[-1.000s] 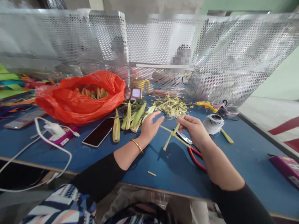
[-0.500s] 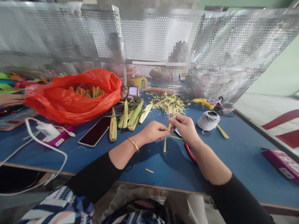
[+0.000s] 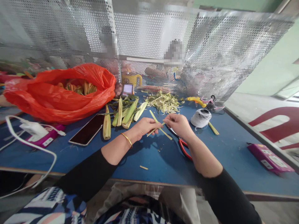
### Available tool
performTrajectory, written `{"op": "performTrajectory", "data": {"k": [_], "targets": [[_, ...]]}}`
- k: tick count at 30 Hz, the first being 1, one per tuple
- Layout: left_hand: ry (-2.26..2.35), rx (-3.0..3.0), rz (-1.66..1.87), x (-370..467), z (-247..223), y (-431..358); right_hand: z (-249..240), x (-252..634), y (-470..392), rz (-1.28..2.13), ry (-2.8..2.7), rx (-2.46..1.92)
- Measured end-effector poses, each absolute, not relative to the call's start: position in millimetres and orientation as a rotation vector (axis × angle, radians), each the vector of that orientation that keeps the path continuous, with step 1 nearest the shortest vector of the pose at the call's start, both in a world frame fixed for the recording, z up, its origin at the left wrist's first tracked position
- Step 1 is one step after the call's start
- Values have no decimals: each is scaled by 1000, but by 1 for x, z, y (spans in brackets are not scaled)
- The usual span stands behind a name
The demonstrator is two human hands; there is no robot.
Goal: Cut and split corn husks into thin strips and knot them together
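Observation:
Two narrow pale green husk strips (image 3: 167,134) cross between my hands above the blue table. My left hand (image 3: 147,127), with a gold bangle at the wrist, pinches them near the crossing. My right hand (image 3: 177,123) has its fingers closed on the end of one strip. Below my right hand lie scissors with red handles (image 3: 184,150), partly hidden by it. A pile of shredded husk (image 3: 164,102) sits behind my hands. Whole green husks (image 3: 130,112) lie to the left of the pile. A small cut piece (image 3: 144,167) rests near the front edge.
On the left are an open red plastic bag (image 3: 56,107), a black phone (image 3: 87,130) and a power strip with a white cable (image 3: 46,137). To the right are a white thread spool (image 3: 201,118), a yellow glue gun (image 3: 196,101) and a purple power strip (image 3: 268,158). Perforated metal panels stand behind.
The view has shifted slightly to the right. The strips have turned in my hands and now form a slanted cross. More of the red scissor handles shows.

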State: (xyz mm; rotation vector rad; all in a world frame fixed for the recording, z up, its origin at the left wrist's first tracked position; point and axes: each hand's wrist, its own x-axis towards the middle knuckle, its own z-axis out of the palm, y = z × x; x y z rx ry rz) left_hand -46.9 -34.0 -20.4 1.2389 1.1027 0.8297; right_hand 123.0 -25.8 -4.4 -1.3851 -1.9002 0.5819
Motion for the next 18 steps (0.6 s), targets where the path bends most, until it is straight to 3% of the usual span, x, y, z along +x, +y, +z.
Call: {"op": "performTrajectory", "data": {"k": [10, 18], "targets": [[968, 880, 1017, -45, -21, -31, -3, 120, -35, -169, -1884, -1188], [973, 747, 1195, -39, -24, -30, -23, 92, -43, 305, -2215, -1519]]}}
